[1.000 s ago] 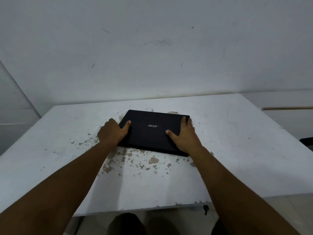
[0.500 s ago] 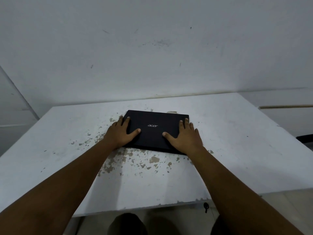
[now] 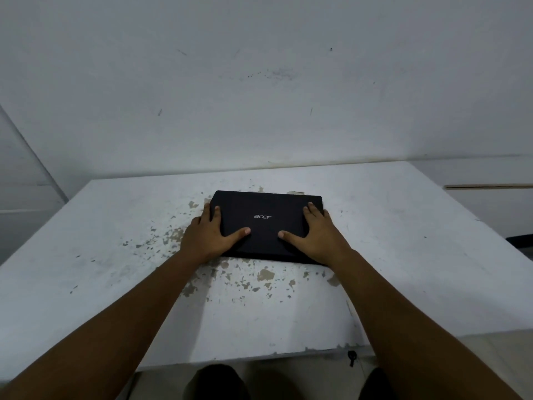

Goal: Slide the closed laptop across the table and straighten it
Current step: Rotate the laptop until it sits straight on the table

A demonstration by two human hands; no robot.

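We have both hands flat on the closed black laptop (image 3: 266, 223), which lies toward the far edge of the white bench (image 3: 403, 269), roughly midway between its left and right edges. Our left hand (image 3: 208, 235) covers the near left corner, our right hand (image 3: 315, 236) the near right corner; each grip is open, palms and spread fingers pressing down on the lid, not clasping it. The laptop's far edge runs nearly parallel with the bench's far edge, so we judge the straightening almost finished. Whether more sliding is wanted we cannot tell; what seems left is a last small nudge, then lifting our hands away.
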